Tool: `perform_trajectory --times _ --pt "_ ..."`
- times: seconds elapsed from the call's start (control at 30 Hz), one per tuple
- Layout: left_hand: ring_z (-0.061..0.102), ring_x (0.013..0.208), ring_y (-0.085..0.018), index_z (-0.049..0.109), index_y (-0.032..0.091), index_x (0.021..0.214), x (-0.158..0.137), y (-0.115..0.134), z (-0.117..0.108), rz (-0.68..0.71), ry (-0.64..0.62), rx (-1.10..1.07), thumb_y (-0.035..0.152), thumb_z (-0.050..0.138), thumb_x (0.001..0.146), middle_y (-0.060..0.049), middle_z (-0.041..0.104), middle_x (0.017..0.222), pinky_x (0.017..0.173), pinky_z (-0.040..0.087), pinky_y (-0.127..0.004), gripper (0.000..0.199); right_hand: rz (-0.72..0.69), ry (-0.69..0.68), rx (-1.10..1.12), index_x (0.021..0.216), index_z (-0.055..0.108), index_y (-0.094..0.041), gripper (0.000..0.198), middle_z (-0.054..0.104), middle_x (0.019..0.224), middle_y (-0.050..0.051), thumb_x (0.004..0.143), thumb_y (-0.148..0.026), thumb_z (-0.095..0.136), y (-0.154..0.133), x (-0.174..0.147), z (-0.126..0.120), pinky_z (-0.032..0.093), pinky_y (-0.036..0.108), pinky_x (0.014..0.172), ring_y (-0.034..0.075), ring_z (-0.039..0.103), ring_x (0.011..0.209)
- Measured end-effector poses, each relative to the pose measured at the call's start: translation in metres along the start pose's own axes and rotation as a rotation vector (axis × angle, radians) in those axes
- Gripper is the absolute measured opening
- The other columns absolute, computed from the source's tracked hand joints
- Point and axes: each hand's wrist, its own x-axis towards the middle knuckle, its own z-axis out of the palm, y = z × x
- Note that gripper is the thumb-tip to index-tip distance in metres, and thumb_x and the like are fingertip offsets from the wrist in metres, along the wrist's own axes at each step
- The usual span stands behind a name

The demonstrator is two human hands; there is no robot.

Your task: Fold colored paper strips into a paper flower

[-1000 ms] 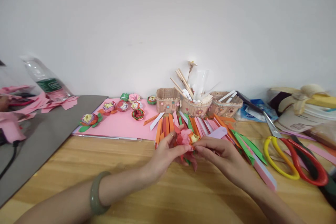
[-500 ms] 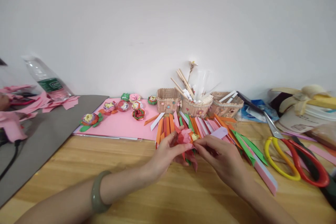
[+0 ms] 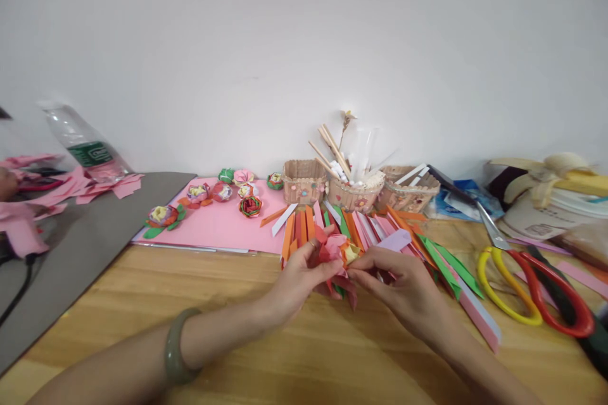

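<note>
In the head view, a folded paper flower with pink and red petals, a pale yellow centre and some green below is held up over the wooden table. My left hand is closed around its left side, thumb across the front. From the right, my right hand pinches a petal near the yellow centre, thumb against forefinger; the fingertips partly cover it. Just behind both hands lie rows of folded paper strips in orange, pink, green and white. A lilac strip rests right behind my right hand's knuckles.
Several paper flowers sit on a pink sheet at left. Small woven baskets line the wall. Red-and-yellow scissors and a white tub are right. Far left are a bottle, pink paper pieces and another person's hand.
My left thumb has drawn back slightly from the petals, and the flower's yellow centre shows more. My right fingers have shifted a little left and lower on it.
</note>
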Motion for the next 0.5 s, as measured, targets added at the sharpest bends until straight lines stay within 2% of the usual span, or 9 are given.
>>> perform_trajectory --times 0.13,0.3,0.5 --pt "0.059 0.066 -0.011 0.046 0.022 0.124 0.0006 -0.0008 -0.0006 0.004 0.015 -0.013 0.027 0.071 0.064 -0.002 0.062 0.089 0.055 0.046 -0.021 0.064 0.026 -0.015 0.007 0.065 0.064 -0.017 0.022 0.064 0.059 0.002 0.081 -0.030 0.057 0.0004 -0.0007 0.0002 0.039 0.022 0.052 0.012 0.055 0.055" --pt "0.059 0.066 -0.012 0.045 0.021 0.125 0.0009 -0.0009 -0.0014 -0.009 0.022 0.014 0.029 0.071 0.065 -0.003 0.062 0.088 0.054 0.045 -0.021 0.066 -0.001 -0.097 -0.014 0.071 0.067 -0.017 0.023 0.064 0.065 0.003 0.084 -0.030 0.052 -0.0009 -0.0004 -0.0027 0.041 0.024 0.056 0.014 0.057 0.061" --pt "0.060 0.069 -0.013 0.043 0.021 0.126 0.0008 -0.0010 -0.0024 -0.003 0.001 0.059 0.031 0.068 0.068 -0.003 0.062 0.090 0.052 0.045 -0.021 0.064 -0.001 -0.083 -0.051 0.072 0.068 -0.018 0.025 0.064 0.064 0.002 0.086 -0.028 0.049 -0.0004 -0.0013 -0.0029 0.041 0.023 0.057 0.014 0.058 0.060"
